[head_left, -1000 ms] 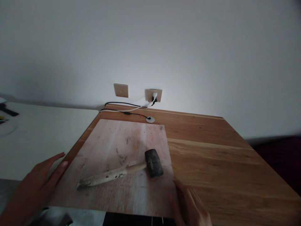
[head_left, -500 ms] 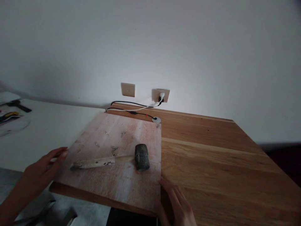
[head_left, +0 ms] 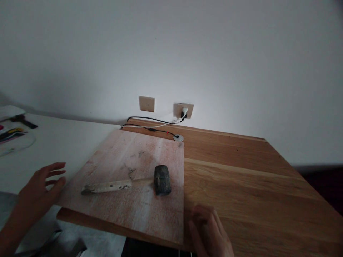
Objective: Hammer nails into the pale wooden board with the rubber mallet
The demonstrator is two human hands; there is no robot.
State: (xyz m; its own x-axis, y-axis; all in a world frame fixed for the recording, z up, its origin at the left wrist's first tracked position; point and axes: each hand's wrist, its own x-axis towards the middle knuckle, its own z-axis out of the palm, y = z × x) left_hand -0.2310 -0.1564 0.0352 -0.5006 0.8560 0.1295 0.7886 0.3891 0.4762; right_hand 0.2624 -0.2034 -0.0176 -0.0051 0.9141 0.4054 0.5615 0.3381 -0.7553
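Note:
A pale, reddish plywood board (head_left: 125, 207) lies on the left part of a wooden table (head_left: 241, 185), its near edge overhanging. On the board rests a mallet (head_left: 125, 184) with a black head and a worn light handle pointing left. Small bits of debris lie on the board beyond the handle. My left hand (head_left: 40, 189) hovers just off the board's left edge, fingers spread and holding nothing. My right hand (head_left: 210, 232) is low at the board's right near corner, blurred, fingers extended over the table.
A wall socket (head_left: 183, 110) with plugs stands behind the table, beside a blank plate (head_left: 146, 104). Black and white cables (head_left: 150, 123) run along the table's back edge to a round grommet (head_left: 178, 137). A white surface (head_left: 53, 142) on the left carries tools at its far end.
Both hands have come off the board's edges: the left pulled out to the left, the right drew back and down. The board and mallet stay where they settled half a second ago.

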